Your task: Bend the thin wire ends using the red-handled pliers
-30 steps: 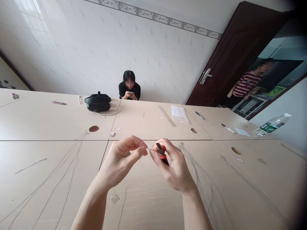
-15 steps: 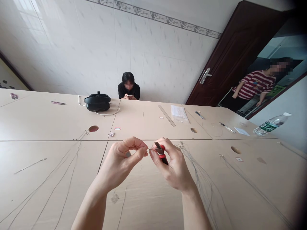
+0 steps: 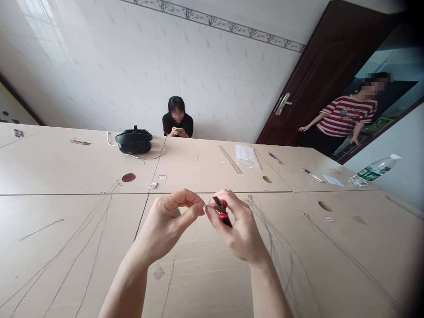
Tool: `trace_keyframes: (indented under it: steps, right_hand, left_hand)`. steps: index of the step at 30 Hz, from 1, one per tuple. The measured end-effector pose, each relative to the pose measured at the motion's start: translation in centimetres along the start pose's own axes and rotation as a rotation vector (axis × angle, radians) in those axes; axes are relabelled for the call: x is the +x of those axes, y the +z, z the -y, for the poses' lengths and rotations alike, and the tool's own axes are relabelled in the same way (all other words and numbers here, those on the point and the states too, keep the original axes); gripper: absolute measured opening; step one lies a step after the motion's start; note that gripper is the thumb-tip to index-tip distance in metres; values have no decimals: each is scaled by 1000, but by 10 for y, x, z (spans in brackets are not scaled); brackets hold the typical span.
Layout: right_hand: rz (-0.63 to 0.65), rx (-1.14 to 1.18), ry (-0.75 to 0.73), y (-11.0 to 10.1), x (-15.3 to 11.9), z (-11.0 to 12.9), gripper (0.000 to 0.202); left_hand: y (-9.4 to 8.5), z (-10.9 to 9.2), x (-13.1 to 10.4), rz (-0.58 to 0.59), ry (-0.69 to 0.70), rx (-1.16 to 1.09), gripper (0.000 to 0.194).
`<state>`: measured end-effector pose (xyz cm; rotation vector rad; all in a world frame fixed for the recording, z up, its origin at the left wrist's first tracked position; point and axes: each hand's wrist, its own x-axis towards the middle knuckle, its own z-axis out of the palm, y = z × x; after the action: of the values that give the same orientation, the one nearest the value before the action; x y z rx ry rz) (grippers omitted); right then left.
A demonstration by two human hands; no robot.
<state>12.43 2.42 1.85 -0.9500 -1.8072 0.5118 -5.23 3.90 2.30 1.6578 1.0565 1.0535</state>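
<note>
My left hand [image 3: 175, 223] is closed in a pinch between thumb and forefinger. A thin wire [image 3: 206, 206] shows at its fingertips, with a fine loose end hanging below. Right beside it, my right hand [image 3: 236, 225] grips red-and-black cutting pliers [image 3: 222, 211], jaws pointing up and left. Its thumb and forefinger tips also meet the wire. How the wire runs inside the fingers is hidden. A bundle of long grey wires [image 3: 270, 229] lies on the table right of my right hand.
More wires [image 3: 96, 221] lie on the table [image 3: 205, 282] at left. Towards the back are a black case [image 3: 134, 141], a ruler [image 3: 230, 160], a plastic bag [image 3: 247, 157], pens [image 3: 313, 175] and a water bottle [image 3: 376, 171]. One person [image 3: 178, 118] sits opposite; another [image 3: 346, 117] stands by the door.
My hands hold nearly the same pose, fingertips shifted only slightly at the wire. The person at the door has moved left and put a hand out towards the door.
</note>
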Motion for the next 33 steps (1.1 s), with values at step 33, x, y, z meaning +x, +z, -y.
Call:
trace_keyframes:
  steps: [33]
  right_hand:
    - [-9,-62,-16,0,-1,-4,18]
  left_hand:
    - [-2,-3,-2,-19,8,25,19]
